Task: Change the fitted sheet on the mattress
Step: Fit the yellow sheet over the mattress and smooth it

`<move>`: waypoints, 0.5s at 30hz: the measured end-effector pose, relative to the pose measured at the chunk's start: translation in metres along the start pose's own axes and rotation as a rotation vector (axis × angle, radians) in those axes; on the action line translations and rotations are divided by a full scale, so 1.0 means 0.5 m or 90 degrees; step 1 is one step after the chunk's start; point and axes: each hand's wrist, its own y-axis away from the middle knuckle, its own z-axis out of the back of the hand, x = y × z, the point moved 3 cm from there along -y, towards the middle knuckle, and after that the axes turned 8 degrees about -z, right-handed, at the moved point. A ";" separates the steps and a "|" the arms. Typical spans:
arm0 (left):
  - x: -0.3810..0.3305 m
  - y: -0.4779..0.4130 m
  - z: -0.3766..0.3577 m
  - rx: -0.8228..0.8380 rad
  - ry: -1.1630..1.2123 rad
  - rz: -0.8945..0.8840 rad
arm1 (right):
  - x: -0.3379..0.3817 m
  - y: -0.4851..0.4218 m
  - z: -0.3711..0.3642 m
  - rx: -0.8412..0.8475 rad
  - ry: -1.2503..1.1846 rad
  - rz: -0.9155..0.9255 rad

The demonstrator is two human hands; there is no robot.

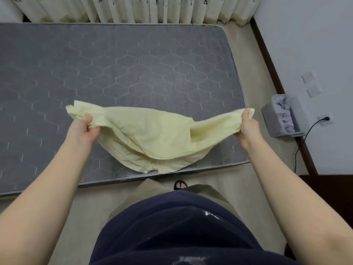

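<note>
The pale yellow sheet (152, 138) hangs bunched between my two hands, and its sagging middle rests on the near edge of the bare grey mattress (133, 64). My left hand (87, 131) holds one gathered end, thumb on top and fingers curled under the cloth. My right hand (248, 127) grips the other end the same way, with a bit of fabric poking up past the thumb. Both sets of fingers are closed tight on the sheet and held well apart. The mattress stretches away beyond my fingers to the curtains (133, 8) at its far side. Off to the right of my right fingers, a clear bin (280, 115) of crumpled cloth stands on the floor (254, 73) against the wall (305, 44), with a black cable (313, 125) plugged in just past it.
</note>
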 end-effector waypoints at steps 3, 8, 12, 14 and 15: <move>-0.035 -0.014 -0.043 0.112 0.045 -0.076 | 0.069 0.042 -0.030 0.059 -0.015 0.070; 0.053 -0.017 -0.034 0.229 -0.358 -0.082 | 0.087 0.129 -0.081 0.222 -0.084 0.054; 0.216 0.022 -0.010 0.379 -0.696 0.063 | 0.067 0.177 -0.110 0.276 0.014 0.009; 0.276 0.044 -0.017 0.438 -0.782 0.108 | 0.064 0.192 -0.113 0.294 0.076 -0.002; 0.297 0.055 -0.028 0.465 -0.787 0.102 | 0.064 0.198 -0.113 0.302 0.107 -0.006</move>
